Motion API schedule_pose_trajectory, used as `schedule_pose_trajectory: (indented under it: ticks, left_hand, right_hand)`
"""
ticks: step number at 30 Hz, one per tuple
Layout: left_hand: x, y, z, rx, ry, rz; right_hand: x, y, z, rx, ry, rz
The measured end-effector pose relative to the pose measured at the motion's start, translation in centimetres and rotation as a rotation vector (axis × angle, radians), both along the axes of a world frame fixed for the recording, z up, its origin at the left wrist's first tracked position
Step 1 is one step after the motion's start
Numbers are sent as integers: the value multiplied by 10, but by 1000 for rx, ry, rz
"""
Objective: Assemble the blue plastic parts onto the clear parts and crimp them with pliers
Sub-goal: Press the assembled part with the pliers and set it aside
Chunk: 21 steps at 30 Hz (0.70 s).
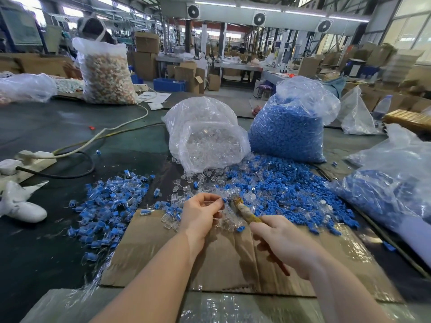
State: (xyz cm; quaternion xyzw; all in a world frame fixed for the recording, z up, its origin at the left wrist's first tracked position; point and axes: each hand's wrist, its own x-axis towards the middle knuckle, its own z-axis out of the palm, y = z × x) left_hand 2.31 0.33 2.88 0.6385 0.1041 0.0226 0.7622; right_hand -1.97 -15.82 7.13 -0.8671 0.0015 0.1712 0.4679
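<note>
While the left hand (200,214) pinches a small blue-and-clear part (224,200) at its fingertips, we see the right hand (283,242) curled round the taped pliers (243,209), their nose just beside that part. Both sit above the cardboard sheet (224,259). Loose blue parts (286,192) lie right, assembled pieces (112,201) left, bag of clear parts (205,134) behind.

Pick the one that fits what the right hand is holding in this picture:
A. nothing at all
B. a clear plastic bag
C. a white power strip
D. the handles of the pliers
D: the right hand is curled round the handles of the pliers, whose nose points toward the small blue part pinched in the left hand.
</note>
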Motion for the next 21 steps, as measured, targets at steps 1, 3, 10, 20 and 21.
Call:
schedule_pose_trajectory:
  ticks: [1, 3, 10, 20, 21]
  left_hand:
    - [0, 0, 0, 4, 8, 5]
    - [0, 2, 0, 5, 24, 12]
    - [-1, 4, 2, 7, 56, 20]
    - [0, 2, 2, 61, 44, 55]
    - [0, 2, 3, 59, 49, 58]
  right_hand:
    - [-1, 2, 0, 36, 33, -3]
    - [-2, 4, 0, 74, 74, 2]
    - [0, 2, -1, 103, 140, 60]
    - [2, -3, -5, 90, 134, 111]
    - [2, -3, -5, 82, 128, 113]
